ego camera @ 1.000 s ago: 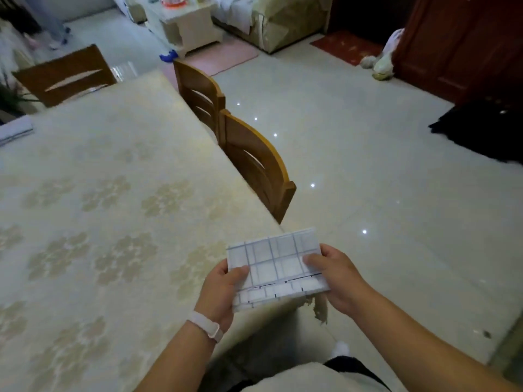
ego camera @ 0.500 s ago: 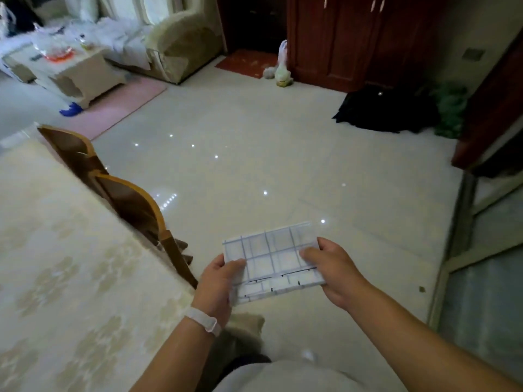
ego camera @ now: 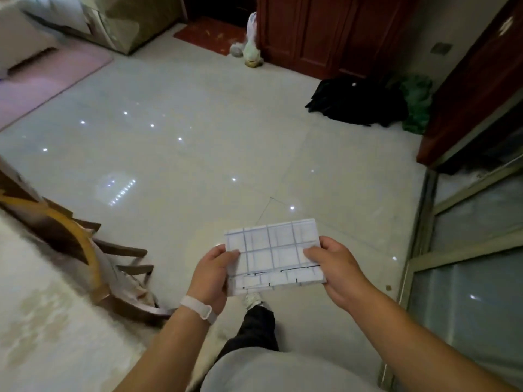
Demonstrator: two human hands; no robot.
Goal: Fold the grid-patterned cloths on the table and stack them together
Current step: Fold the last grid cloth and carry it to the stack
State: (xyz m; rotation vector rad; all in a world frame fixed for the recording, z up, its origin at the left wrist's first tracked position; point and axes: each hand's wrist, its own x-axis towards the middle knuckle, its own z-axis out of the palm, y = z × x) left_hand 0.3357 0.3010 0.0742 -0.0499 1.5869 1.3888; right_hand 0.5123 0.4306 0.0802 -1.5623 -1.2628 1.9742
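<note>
Both hands are on it: left hand [ego camera: 210, 274] pinches the left edge of the folded cloth [ego camera: 273, 250], thumb on top, and right hand [ego camera: 335, 267] does the same on the right edge. Cloth is a small tidy rectangle with layers showing along the near edge, held flat in the air over the floor [ego camera: 198, 154]. Table [ego camera: 42, 306] is off to the left with a chair [ego camera: 79, 241] beside it, well apart from the cloth. Looks to me like this one's folded and it's the carry-to-stack bit. Next move needs a turn toward the pile, which I can't see, then laying it down square. No brand, label or writing readable, just blue grid lines and short dark marks, and the white wristband [ego camera: 196, 306] is blank too
</note>
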